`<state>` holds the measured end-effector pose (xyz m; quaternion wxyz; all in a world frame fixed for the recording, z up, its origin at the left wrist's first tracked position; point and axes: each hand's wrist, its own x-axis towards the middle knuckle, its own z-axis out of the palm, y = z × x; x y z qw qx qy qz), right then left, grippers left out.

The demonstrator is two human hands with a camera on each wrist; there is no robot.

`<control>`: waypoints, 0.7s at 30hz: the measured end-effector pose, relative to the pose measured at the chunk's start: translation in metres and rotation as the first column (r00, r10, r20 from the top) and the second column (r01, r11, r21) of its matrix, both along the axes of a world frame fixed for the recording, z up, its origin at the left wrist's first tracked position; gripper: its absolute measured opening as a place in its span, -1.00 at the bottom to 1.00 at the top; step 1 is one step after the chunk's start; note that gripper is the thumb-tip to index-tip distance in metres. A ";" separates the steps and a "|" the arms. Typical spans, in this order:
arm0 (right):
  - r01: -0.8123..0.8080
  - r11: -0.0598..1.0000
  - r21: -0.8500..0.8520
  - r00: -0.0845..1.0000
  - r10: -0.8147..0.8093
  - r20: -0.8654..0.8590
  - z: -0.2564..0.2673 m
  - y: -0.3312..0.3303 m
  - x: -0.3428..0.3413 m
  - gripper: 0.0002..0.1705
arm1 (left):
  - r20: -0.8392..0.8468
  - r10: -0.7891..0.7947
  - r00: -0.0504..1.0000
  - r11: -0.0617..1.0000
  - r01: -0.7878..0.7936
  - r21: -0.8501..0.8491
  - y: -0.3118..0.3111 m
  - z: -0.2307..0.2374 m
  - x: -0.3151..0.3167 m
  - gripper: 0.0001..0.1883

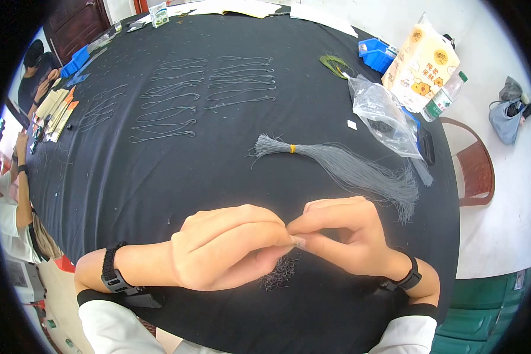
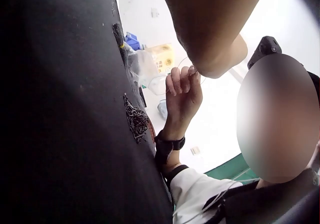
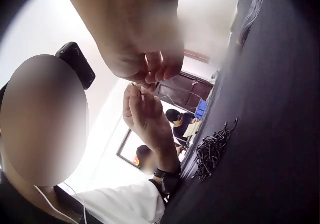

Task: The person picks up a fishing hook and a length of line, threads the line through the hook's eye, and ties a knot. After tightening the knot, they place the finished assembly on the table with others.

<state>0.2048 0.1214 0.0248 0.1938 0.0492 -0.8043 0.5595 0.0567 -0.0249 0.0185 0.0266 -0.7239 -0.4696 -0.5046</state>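
Note:
Both hands meet over the near part of the black-covered table, fingertips together. My left hand (image 1: 236, 245) pinches a thin strand (image 2: 182, 60) between thumb and forefinger. The right hand (image 1: 348, 236) pinches at the same spot, its thumb and forefinger tips against the left's. In the left wrist view the strand curves out in a fine loop near the right hand's fingers. What sits exactly between the fingertips is mostly hidden. Below the hands lies a pile of small dark curly metal-looking pieces (image 3: 212, 151). Beyond the right hand rests a bundle of grey strands (image 1: 348, 168) tied with a yellow band.
Folded strand loops (image 1: 170, 111) lie in rows across the table (image 1: 218, 171). At the right are a clear plastic bag (image 1: 383, 115), a tissue pack (image 1: 422, 65), a bottle (image 1: 445, 100) and a blue bin (image 1: 376, 54). Other people sit along the left edge.

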 end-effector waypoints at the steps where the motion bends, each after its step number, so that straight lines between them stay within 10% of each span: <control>1: -0.003 0.999 -0.039 1.000 0.004 0.016 -0.001 -0.001 0.001 -0.87 | 0.003 0.001 1.000 1.000 -0.001 -0.007 0.000 0.001 0.000 -0.74; 11: 0.337 0.722 0.605 0.897 -0.049 -0.440 -0.005 -0.009 0.001 -0.71 | -0.060 0.126 0.990 0.991 -0.122 0.053 -0.001 0.002 0.001 -0.76; 21: 0.385 0.505 0.773 0.888 0.024 -0.458 0.000 -0.017 0.006 -0.66 | -0.239 0.204 0.949 0.961 -0.148 0.233 0.006 -0.008 0.000 -0.74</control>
